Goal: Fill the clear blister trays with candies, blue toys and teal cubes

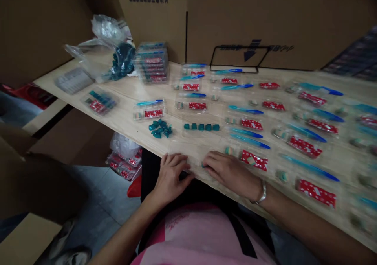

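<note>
My left hand (173,174) lies at the table's front edge, fingers stretched out over a clear plastic tray (191,153), with nothing in its grasp. My right hand (225,170) is beside it, its fingers pinched at the tray's right side. A bit of a small teal wrapped piece shows at those fingertips, mostly hidden. Just beyond the hands, several teal wrapped pieces (201,127) stand in a neat row in a clear tray. A loose pile of teal wrapped pieces (160,128) sits to the left of that row.
Clear trays with blue pens and red dotted packets (253,159) cover the table's right side. Filled packs are stacked (151,62) at the back, near a plastic bag of teal pieces (122,60). Empty clear trays (73,80) lie far left. Cardboard boxes (235,17) stand behind.
</note>
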The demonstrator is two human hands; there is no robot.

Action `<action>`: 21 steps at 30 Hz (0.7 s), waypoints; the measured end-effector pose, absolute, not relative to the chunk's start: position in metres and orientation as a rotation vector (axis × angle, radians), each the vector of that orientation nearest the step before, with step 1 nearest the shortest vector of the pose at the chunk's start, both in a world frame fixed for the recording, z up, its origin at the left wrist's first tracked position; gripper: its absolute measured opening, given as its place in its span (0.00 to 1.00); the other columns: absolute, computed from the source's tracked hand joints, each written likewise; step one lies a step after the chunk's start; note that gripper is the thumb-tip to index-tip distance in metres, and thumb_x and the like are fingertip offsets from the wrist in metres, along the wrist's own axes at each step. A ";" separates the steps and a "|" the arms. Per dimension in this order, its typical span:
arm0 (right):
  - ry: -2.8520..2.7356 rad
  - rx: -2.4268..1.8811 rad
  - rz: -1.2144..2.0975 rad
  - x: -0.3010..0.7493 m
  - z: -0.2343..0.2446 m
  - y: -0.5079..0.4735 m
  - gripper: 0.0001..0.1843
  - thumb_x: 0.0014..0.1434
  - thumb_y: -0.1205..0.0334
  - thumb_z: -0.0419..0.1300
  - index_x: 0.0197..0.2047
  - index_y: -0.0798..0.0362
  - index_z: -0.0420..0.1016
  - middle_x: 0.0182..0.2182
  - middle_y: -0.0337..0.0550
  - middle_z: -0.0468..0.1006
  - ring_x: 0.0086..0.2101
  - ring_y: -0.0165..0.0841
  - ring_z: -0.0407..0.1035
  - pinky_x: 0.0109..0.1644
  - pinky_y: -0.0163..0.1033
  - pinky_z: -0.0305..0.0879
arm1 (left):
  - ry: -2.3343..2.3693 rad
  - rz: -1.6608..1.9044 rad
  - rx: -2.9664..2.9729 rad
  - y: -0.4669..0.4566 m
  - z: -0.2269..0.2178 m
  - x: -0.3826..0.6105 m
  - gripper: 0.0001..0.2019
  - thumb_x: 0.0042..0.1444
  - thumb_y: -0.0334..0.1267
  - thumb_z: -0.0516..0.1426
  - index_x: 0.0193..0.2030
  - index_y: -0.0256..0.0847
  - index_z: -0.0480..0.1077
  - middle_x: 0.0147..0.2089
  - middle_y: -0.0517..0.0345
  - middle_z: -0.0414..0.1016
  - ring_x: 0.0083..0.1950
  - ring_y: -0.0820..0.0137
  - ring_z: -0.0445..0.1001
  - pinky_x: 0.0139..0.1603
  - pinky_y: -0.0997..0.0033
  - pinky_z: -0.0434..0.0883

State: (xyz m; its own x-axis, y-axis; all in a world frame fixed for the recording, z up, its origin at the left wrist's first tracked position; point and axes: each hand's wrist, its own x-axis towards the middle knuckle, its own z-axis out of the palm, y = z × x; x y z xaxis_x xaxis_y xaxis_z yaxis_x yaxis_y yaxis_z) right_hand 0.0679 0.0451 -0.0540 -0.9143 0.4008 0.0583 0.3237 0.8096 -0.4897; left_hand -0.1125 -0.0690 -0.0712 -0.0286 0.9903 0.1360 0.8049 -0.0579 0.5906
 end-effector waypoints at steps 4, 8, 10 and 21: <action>-2.835 -0.616 0.756 0.066 -0.053 0.045 0.06 0.56 0.72 0.56 0.35 0.52 0.66 0.32 0.42 0.71 0.33 0.34 0.66 0.36 0.38 0.62 | 2.025 1.115 1.755 -0.056 -0.068 -0.142 0.05 0.56 0.35 0.54 0.34 0.41 0.71 0.41 0.52 0.75 0.45 0.64 0.71 0.49 0.60 0.65; -2.841 -0.659 0.841 0.066 -0.052 0.047 0.08 0.54 0.68 0.60 0.37 0.52 0.65 0.35 0.43 0.70 0.35 0.35 0.67 0.37 0.39 0.64 | 2.472 1.011 1.822 -0.024 -0.077 -0.175 0.07 0.54 0.38 0.57 0.38 0.41 0.72 0.36 0.51 0.72 0.41 0.61 0.70 0.42 0.61 0.66; -2.851 -0.675 0.823 0.067 -0.051 0.046 0.10 0.54 0.64 0.62 0.39 0.52 0.66 0.38 0.45 0.69 0.38 0.37 0.66 0.40 0.41 0.65 | 2.591 0.769 1.921 -0.012 -0.084 -0.182 0.08 0.51 0.39 0.58 0.37 0.40 0.73 0.36 0.49 0.71 0.40 0.58 0.69 0.39 0.61 0.66; -2.334 -0.752 1.268 0.007 -0.040 0.056 0.06 0.58 0.65 0.55 0.34 0.56 0.72 0.30 0.41 0.72 0.30 0.30 0.66 0.34 0.35 0.62 | 1.948 1.353 1.325 -0.033 -0.055 -0.164 0.05 0.49 0.34 0.59 0.34 0.40 0.69 0.31 0.58 0.73 0.30 0.71 0.70 0.31 0.71 0.68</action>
